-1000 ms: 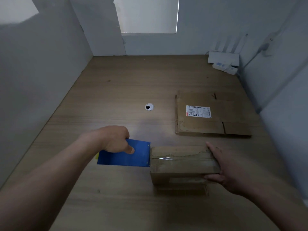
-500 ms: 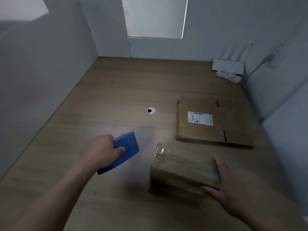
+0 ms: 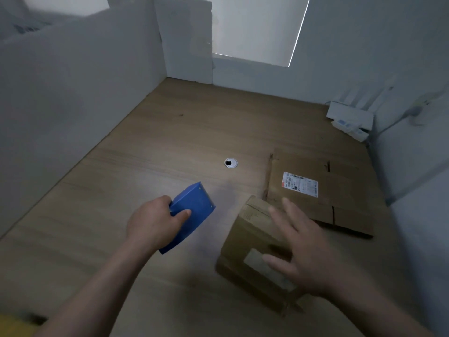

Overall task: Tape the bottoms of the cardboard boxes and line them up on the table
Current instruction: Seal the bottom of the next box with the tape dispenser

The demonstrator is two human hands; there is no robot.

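A small assembled cardboard box (image 3: 247,242) lies skewed on the wooden table (image 3: 170,142), one corner pointing away from me. My right hand (image 3: 301,246) is spread over its top with straight fingers, blurred by motion. My left hand (image 3: 153,222) grips a blue tape dispenser (image 3: 192,215) to the left of the box, held apart from it. Behind the box a flattened cardboard box (image 3: 323,190) with a white shipping label lies flat on the table.
A round cable hole (image 3: 230,162) sits mid-table. White devices with cables (image 3: 349,117) stand in the far right corner. Grey partition walls close the table on the left, back and right. Something yellow (image 3: 14,327) shows at the bottom left edge.
The box has turned from square-on to skewed under my right hand, which moved from its right end onto its top. My left hand drew the dispenser away from the box and tilted it.
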